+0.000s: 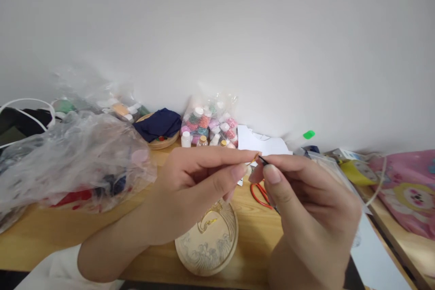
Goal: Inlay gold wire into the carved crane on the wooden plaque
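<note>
In the middle of the view both hands meet above the table. My left hand [200, 190] is closed, pinching a short gold wire [253, 160] between thumb and forefinger. With thumb and fingers pressed together, my right hand [302, 195] grips a thin black pointed tool [263, 160], whose tip touches or nearly touches the wire. Most of that tool is hidden by the fingers. Below the hands lies a round pale plaque [205, 253] with line-drawn waves and gold wire outlines on its upper part. My left hand and wrist cover part of it.
Red-handled scissors [260, 195] lie behind my right hand. A clear plastic bag [81, 158] spreads over the left of the wooden table [253, 240]. Small bottles [203, 140] and bagged coloured jars [204, 120] stand at the back, near white paper [261, 144]. A pink bag [408, 190] is at right.
</note>
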Available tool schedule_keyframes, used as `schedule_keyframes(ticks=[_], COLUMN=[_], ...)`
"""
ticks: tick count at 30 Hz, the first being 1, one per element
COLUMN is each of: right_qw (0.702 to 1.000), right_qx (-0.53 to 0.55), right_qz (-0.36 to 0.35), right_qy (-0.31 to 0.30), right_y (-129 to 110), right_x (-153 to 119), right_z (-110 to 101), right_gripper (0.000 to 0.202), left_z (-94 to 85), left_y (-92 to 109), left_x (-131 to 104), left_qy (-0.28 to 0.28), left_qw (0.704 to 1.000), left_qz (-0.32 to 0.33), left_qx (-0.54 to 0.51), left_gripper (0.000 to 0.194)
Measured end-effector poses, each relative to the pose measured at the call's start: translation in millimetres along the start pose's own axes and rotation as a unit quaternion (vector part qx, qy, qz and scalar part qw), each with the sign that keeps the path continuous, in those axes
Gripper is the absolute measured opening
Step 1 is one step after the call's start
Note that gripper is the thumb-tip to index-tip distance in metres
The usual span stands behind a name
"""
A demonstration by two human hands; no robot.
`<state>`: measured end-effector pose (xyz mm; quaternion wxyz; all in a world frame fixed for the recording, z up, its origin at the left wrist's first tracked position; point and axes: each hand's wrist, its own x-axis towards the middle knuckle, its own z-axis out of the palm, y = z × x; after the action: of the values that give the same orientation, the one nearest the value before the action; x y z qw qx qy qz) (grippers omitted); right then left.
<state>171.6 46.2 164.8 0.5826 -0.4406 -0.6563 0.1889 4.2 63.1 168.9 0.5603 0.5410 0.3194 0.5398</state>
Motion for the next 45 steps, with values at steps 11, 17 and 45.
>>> schedule_keyframes(ticks=[11, 17, 45], right_qw=[1.000, 1.000, 0.980], right_qx=[-0.022, -0.031, 0.162], right_qz=[-0.008, -0.007, 0.067], right_qy=[0.000, 0.001, -0.098], right_y=[-5, -7, 10], right_x=[-1, -2, 8], right_z=[-4, -3, -2], right_gripper=[0.014, 0.014, 0.006], left_z=[-0.6, 0.7, -1.0], left_y=[4, 4, -3], left_x=[-5, -3, -4], left_qy=[0.011, 0.001, 0.056], left_qw=[0.999, 0.999, 0.883], left_qz=[0.010, 0.040, 0.325], left_qx=[0.039, 0.026, 0.335], left_gripper=[0.021, 0.018, 0.015])
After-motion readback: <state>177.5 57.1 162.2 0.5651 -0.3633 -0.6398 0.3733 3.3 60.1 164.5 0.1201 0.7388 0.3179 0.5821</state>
